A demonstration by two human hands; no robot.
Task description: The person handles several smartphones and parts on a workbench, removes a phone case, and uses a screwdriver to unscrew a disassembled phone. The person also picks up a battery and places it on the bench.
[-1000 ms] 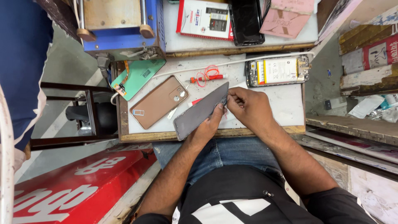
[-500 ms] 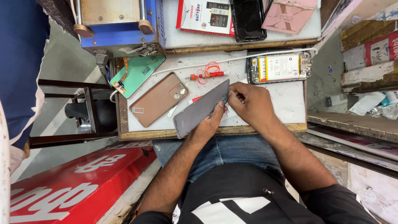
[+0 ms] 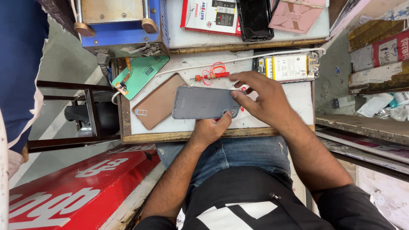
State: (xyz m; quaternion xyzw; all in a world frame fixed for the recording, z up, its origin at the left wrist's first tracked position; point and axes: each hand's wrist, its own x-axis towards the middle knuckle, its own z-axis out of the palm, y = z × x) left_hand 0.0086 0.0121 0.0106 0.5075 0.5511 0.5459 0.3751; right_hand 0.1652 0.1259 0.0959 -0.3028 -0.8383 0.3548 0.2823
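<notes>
A white worktop with a wooden edge carries everything. Over its middle lies a grey phone back cover, held flat between both hands. The left hand supports it from below, its grip pinching the cover's near edge with the thumb on top. The right hand rests fingers on the cover's right end, its grip loosely spread. Beside the cover lies a brown phone cover, a green panel, an opened phone, and a small red screwdriver.
</notes>
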